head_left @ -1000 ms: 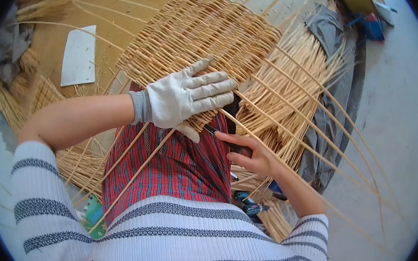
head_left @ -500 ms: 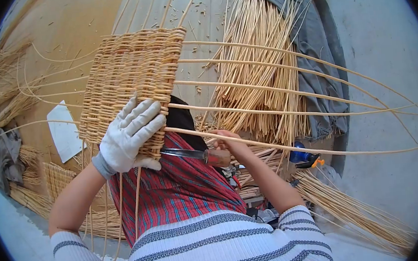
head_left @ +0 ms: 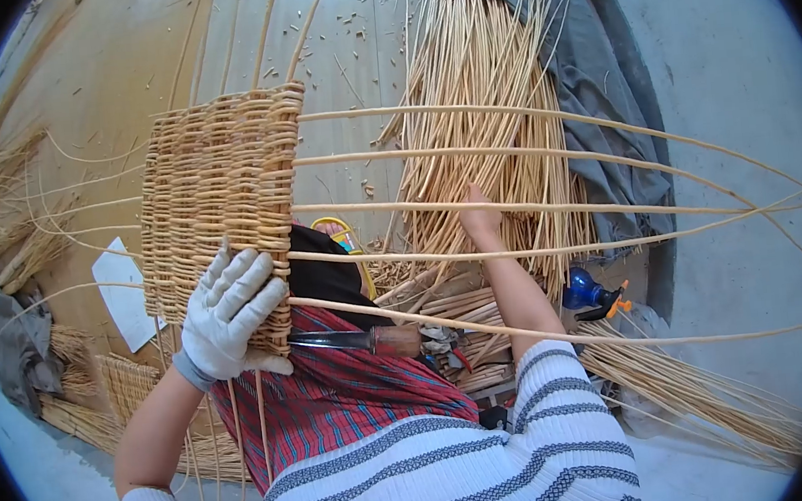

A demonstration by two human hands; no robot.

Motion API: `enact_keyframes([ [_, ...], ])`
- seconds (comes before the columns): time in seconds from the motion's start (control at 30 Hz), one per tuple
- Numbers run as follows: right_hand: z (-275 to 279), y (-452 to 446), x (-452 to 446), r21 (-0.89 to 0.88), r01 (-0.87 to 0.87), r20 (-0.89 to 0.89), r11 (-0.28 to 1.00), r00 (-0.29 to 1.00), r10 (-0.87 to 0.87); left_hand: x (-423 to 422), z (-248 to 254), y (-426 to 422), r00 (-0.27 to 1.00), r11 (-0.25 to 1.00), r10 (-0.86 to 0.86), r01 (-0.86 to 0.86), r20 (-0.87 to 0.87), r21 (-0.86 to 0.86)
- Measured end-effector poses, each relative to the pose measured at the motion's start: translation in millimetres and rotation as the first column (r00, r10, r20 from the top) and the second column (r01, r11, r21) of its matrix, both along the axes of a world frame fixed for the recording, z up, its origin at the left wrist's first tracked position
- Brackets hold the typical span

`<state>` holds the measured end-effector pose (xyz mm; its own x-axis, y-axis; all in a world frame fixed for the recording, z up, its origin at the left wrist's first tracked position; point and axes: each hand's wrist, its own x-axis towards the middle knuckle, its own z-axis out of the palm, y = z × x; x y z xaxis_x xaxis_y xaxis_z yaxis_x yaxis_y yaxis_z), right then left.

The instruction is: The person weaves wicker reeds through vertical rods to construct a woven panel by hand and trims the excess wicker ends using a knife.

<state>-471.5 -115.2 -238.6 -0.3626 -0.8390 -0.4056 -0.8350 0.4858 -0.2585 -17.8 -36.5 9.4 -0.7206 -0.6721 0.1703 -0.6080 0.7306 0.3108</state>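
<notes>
A woven wicker panel (head_left: 218, 181) with long rods sticking out on its sides lies over the lap. My left hand (head_left: 230, 313), in a white glove, presses on the panel's lower right corner, fingers on top and thumb at the lower edge. A tool with a metal blade and wooden handle (head_left: 396, 341) sticks out from that corner, apart from my right hand. My bare right hand (head_left: 480, 217) reaches to the heap of thin rods (head_left: 491, 138); its fingertips are hard to make out among them.
A grey cloth (head_left: 602, 147) lies beside the heap. A blue spray bottle (head_left: 583, 289) and another rod bundle (head_left: 690, 387) are at the right. A white sheet (head_left: 126, 294) lies at the left, near a small woven piece (head_left: 126, 382). A yellow sandal (head_left: 355, 245) shows beyond the lap.
My right hand has let go of the tool's handle and moved up and right to the rod heap. The panel has turned and shifted left in view, with my left hand still on it.
</notes>
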Motion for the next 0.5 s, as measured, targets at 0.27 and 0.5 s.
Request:
enact_keyframes([
  [0.27,-44,-11,26,0.224,-0.038,-0.168,0.974,0.983,0.077,-1,4,-2,1.000,0.999,0.028,-0.028,-0.014,0.045],
  [0.5,-32,11,0,-0.007,0.298,0.402,0.955,0.875,-0.270,-1,5,-2,1.000,0.999,0.027,-0.027,-0.002,0.037],
])
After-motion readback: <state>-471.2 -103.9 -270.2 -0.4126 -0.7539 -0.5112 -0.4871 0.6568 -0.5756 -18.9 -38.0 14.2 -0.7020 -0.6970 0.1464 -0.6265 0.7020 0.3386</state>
